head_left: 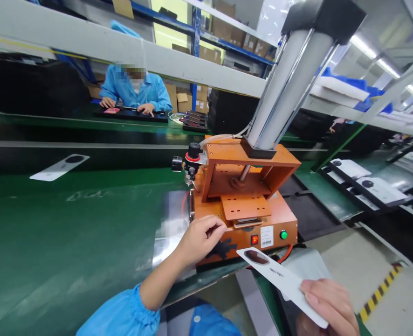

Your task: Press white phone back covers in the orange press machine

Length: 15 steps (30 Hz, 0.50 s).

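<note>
My right hand [327,303] grips the lower end of a white panel [283,280], which has a dark oval window near its far end and is tilted in front of the orange press [241,210]. My left hand [200,239] is just before the press's left front, its fingers curled together; whatever they may hold is hidden. A red lit switch and a green button show on the press front. Another white panel [58,169] with a dark oval lies at the far left of the green table [87,233].
A silvery sheet [169,228] lies left of the press, beside its gauge and valve [192,161]. A person [134,93] in blue sits across the bench. Black trays [314,217] stand to the right, and more white panels [377,189] rest on a rack beyond.
</note>
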{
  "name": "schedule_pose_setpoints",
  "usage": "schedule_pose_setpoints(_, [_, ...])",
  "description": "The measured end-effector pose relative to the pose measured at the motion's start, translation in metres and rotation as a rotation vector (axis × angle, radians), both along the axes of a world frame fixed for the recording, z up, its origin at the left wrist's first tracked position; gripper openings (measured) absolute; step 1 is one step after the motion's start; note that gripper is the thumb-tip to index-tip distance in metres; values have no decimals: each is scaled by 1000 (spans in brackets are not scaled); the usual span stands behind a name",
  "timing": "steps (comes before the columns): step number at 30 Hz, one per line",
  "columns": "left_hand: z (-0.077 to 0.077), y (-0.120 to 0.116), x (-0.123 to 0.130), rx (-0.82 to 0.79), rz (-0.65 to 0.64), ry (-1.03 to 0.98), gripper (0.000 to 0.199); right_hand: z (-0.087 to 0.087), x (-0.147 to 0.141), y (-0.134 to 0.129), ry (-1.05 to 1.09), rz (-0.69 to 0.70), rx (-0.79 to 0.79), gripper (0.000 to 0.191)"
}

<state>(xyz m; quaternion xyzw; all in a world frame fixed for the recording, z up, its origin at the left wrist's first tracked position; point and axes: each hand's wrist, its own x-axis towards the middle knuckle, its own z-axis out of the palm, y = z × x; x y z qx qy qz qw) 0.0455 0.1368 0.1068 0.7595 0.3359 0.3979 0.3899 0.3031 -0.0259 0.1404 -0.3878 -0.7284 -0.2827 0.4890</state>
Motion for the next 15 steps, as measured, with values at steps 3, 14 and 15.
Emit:
schedule_pose_setpoints(3, [-8, -2, 1, 68, 38, 4, 22, 0, 1, 2, -3, 24, -41, 14])
schedule_pose_setpoints(14, [-4, -3, 6, 146, 58, 89, 22, -3, 7, 3, 8, 27, -54, 12])
schedule_pose_setpoints(15, [-3, -3, 7, 143, 64, 105, 22, -3, 10, 2, -2, 20, -62, 9])
